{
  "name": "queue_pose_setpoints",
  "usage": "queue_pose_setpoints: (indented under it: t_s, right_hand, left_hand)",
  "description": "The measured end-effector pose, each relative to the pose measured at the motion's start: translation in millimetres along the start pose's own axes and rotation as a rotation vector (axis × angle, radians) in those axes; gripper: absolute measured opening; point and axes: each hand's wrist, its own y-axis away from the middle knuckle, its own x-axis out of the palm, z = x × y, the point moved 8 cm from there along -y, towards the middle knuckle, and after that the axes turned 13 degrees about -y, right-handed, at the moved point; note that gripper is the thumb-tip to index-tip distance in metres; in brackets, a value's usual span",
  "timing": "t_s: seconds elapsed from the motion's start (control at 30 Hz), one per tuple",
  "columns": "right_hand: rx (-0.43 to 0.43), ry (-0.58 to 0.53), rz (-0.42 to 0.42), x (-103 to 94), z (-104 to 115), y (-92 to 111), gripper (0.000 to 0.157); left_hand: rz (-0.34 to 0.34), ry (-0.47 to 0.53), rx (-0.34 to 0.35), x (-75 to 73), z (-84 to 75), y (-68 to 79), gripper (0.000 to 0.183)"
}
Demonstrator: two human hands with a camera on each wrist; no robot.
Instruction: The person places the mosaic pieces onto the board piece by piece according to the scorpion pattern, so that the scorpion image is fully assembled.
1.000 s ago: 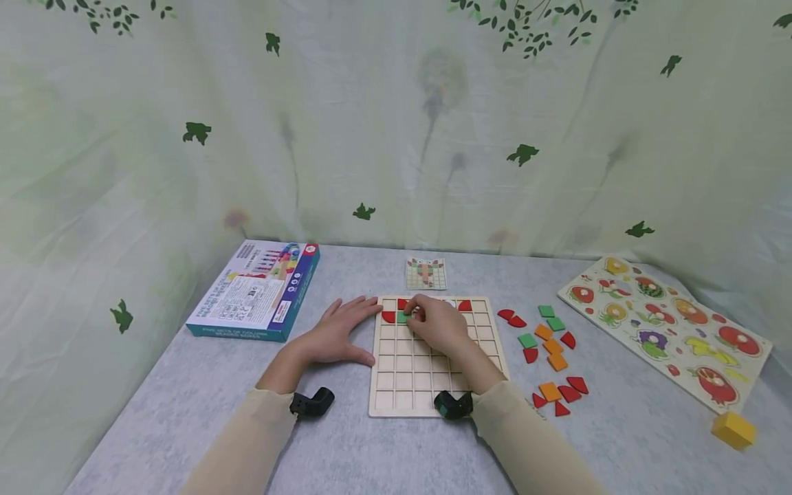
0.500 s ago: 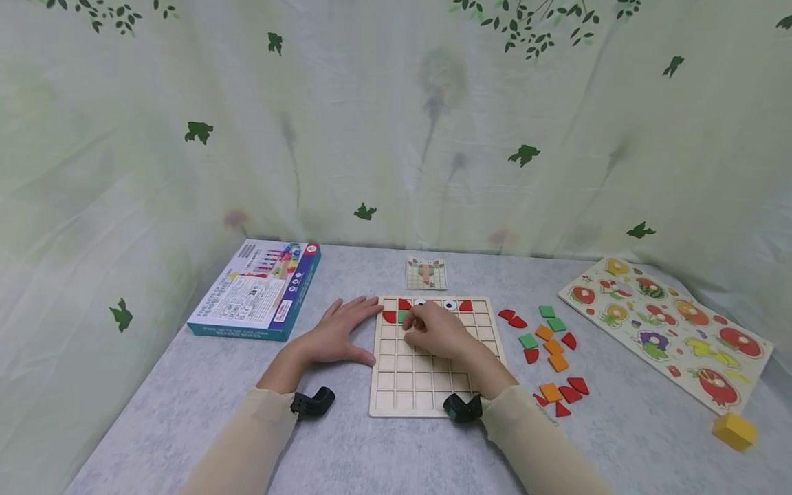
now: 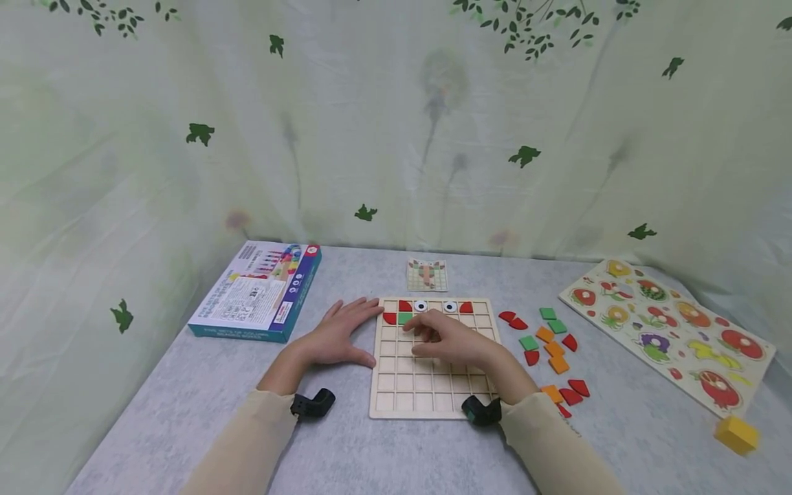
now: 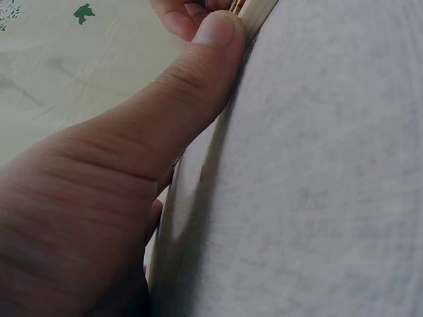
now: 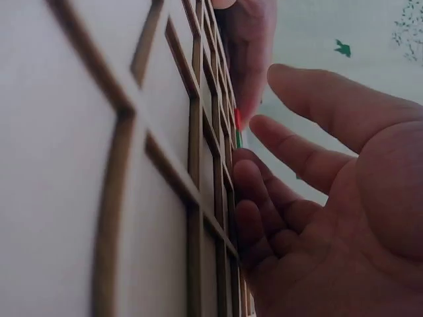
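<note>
A wooden grid board [image 3: 396,381] lies flat in front of me. My left hand [image 3: 337,337] rests at its left edge with fingers spread; in the left wrist view the thumb [image 4: 192,72] touches the board's side. Over the board's upper middle is my right hand [image 3: 454,340], loosely bent and holding nothing; in the right wrist view its thumb and index finger stand apart. Set in the top rows are a green square [image 3: 405,318], red quarter-circles [image 3: 389,319] and two round eye pieces [image 3: 421,306]. The right hand hides some cells.
Loose red, green and orange pieces [image 3: 555,348] lie right of the board. A small pattern card [image 3: 427,275] lies behind it. A flat box [image 3: 254,292] is at the left. Farther right are a fruit-picture board [image 3: 668,330] and a yellow block [image 3: 736,434].
My right hand has drawn back from the green square toward the lower right, its fingers loosening. The eye pieces and green square are now uncovered. The left hand has stayed put.
</note>
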Motion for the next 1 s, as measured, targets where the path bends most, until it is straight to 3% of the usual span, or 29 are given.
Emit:
queue_pose_setpoints:
  t_s: [0.27, 0.53, 1.0]
  right_hand:
    - [0.037, -0.123, 0.028, -13.6, 2.9, 5.6, 0.038]
    - [0.039, -0.184, 0.004, -40.3, 5.0, 20.2, 0.044]
    - [0.082, -0.207, -0.166, -98.6, -18.3, 42.2, 0.047]
  left_hand:
    - [-0.029, -0.003, 0.012, -2.9, -0.1, 1.5, 0.106]
    - [-0.031, -0.004, 0.023, -2.7, -1.8, 1.1, 0.106]
    - [-0.021, 0.003, 0.015, 0.5, 0.2, -0.2, 0.106]
